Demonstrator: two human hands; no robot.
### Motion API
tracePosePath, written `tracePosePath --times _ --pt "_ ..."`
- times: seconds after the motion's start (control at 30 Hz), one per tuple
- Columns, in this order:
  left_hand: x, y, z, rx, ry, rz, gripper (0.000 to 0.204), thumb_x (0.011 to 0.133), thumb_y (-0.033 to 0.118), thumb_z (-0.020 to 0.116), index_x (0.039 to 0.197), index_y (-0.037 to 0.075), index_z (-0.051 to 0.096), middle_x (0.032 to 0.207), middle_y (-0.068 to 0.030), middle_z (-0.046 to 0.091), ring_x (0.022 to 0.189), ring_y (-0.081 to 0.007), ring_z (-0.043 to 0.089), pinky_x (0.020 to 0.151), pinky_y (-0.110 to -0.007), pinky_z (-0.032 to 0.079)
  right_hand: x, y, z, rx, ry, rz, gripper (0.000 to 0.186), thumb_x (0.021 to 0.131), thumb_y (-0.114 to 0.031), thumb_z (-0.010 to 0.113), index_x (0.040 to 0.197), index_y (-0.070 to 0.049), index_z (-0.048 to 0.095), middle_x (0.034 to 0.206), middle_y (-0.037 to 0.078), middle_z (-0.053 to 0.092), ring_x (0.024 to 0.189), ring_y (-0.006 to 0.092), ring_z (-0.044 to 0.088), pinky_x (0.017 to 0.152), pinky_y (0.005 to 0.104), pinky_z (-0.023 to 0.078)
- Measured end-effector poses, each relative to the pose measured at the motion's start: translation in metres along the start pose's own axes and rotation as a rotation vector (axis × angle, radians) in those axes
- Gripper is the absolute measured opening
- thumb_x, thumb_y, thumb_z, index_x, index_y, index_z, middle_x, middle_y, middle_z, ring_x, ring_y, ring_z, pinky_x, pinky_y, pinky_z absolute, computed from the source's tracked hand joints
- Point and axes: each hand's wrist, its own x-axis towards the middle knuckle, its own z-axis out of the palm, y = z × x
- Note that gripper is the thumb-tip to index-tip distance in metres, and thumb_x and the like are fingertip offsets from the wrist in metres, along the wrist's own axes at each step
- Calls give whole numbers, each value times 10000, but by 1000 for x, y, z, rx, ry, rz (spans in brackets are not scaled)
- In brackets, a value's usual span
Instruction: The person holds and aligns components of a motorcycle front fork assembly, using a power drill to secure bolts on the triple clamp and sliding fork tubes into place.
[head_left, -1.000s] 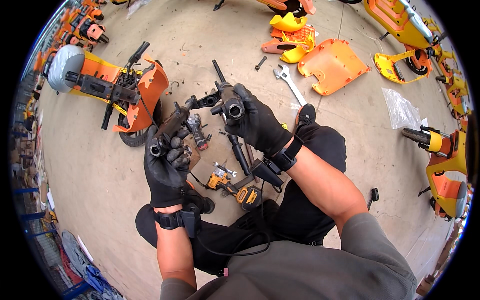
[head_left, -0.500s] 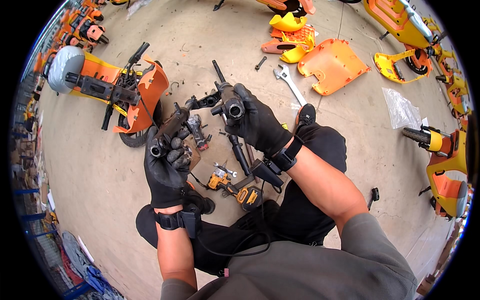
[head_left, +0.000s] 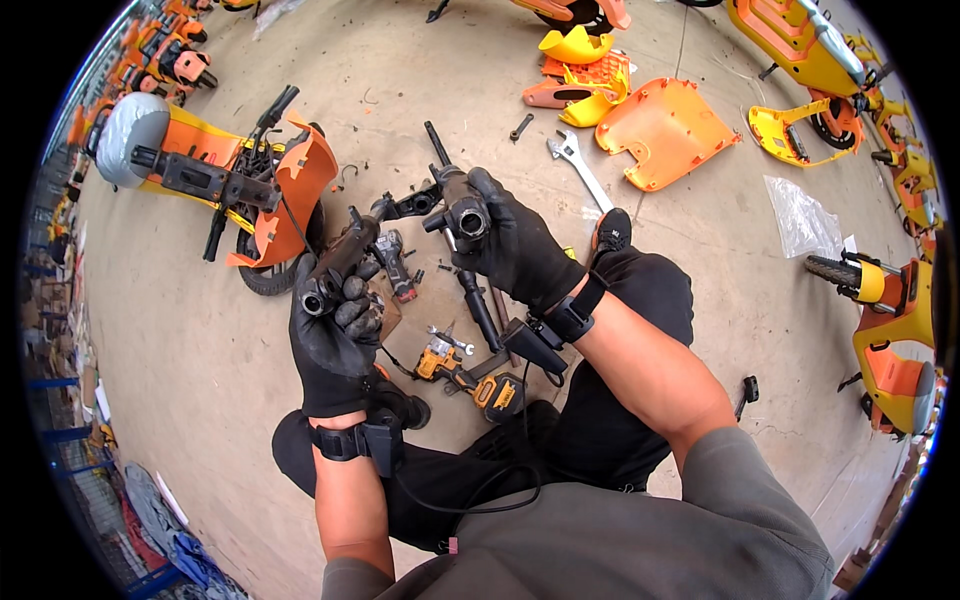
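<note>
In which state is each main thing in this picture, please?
Left hand: gloved, closed
Right hand: gloved, closed
Left tubular part: held, open end showing
Right tubular part: held, open end showing
Yellow power tool: on floor, unheld
Large wrench: on floor
Orange panel: on floor
Plastic sheet: crumpled

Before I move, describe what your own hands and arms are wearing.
The left hand and right hand wear black gloves, with greyish scuffs on the left fingers. Each wrist has a black strap with a dark boxy module. A thin black cable loops between the forearms. Grey short sleeves leave the forearms bare.
</note>
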Motion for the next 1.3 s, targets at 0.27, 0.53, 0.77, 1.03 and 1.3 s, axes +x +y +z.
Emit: tracePosePath --times 0.27,0.53,0.77,1.03,1.3 --pt "-1 -1 -1 3 2 49 446 1039 329 394 1300 -24 475 833 -159 641 518 -110 502 411 -199 380 -7 1 -1 -649 -30 -204 747 861 -51 701 1473 -102 275 1077 28 561 928 111 572 794 295 547" --pt "-1 -3 3 9 -14 40 470 1035 345 398 1299 -39 466 833 -155 640 518 -111 509 411 -198 382 3 0 -9 265 -93 115 372 994 -202 555 1336 -111 439 936 4 547 813 100 543 743 304 525" --pt "-3 -2 4 -2 20 -1 459 1028 360 414 1265 -24 502 812 -135 637 510 -108 515 410 -202 381 -5 -3 10 -216 42 -62 322 991 -348 535 1244 -149 535 885 10 585 758 99 551 675 288 484" --pt "1 -5 -7 -2 2 38 355 1026 334 433 1232 76 563 809 -107 645 524 -87 527 423 -190 372 1 14 4 -591 165 -359 269 1010 -345 464 1176 -154 556 819 -32 589 726 117 564 616 269 423" --pt "-4 -5 0 44 -51 34 469 1015 407 453 1206 -5 572 813 -85 665 528 -81 586 476 -195 500 -1 -9 14 163 87 118 302 990 -469 489 1017 -185 587 792 -25 561 709 105 541 622 293 450"
